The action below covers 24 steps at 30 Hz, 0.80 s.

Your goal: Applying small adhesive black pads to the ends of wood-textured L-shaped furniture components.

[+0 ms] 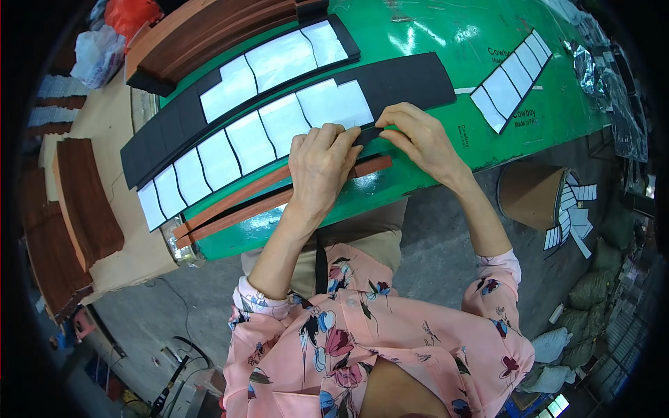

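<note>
In the head view, a green tabletop (446, 17) stands above a grey floor (446, 244), a brown bin (527, 194) at right. The left hand (323, 164) and right hand (420, 143) pinch 1 dark strip (368, 134), fingertips together, beside the white panels' (252, 145) near edge.

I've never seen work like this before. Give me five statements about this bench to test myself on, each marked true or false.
1. The worktop is green. True.
2. One hand grips a hammer. False: the left hand and right hand have their fingertips near the black strip.
3. White panels lie on that strip. True.
4. The brown bin stands on the worktop. False: the bin is below, beside it.
5. The sleeves are floral. True.
</note>
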Tool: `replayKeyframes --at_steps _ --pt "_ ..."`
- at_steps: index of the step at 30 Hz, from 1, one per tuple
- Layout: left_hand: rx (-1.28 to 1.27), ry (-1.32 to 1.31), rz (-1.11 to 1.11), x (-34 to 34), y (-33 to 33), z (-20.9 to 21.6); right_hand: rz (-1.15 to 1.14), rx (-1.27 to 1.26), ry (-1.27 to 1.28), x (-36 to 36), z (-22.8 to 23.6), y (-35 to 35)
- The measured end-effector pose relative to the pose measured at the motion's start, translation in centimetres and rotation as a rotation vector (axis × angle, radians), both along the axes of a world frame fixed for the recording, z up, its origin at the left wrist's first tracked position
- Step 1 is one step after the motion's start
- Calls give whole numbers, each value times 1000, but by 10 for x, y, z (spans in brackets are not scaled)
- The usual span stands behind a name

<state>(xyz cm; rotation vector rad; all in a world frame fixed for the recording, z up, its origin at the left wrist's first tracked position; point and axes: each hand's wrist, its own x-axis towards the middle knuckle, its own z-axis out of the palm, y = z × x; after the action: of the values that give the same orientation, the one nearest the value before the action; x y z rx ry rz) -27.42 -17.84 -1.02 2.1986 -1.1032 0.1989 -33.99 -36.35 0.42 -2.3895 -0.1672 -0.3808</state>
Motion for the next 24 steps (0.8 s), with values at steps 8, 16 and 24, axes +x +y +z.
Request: replayKeyframes --at_steps 8,16,24 --pt "-18 -10 0 -1 -1 -3 32 -78 -40 -1 5 0" --pt "-10 1 7 -1 0 -1 58 -141 20 1 14 4" --pt "-34 -1 -2 -1 1 -2 17 -208 71 0 15 0"
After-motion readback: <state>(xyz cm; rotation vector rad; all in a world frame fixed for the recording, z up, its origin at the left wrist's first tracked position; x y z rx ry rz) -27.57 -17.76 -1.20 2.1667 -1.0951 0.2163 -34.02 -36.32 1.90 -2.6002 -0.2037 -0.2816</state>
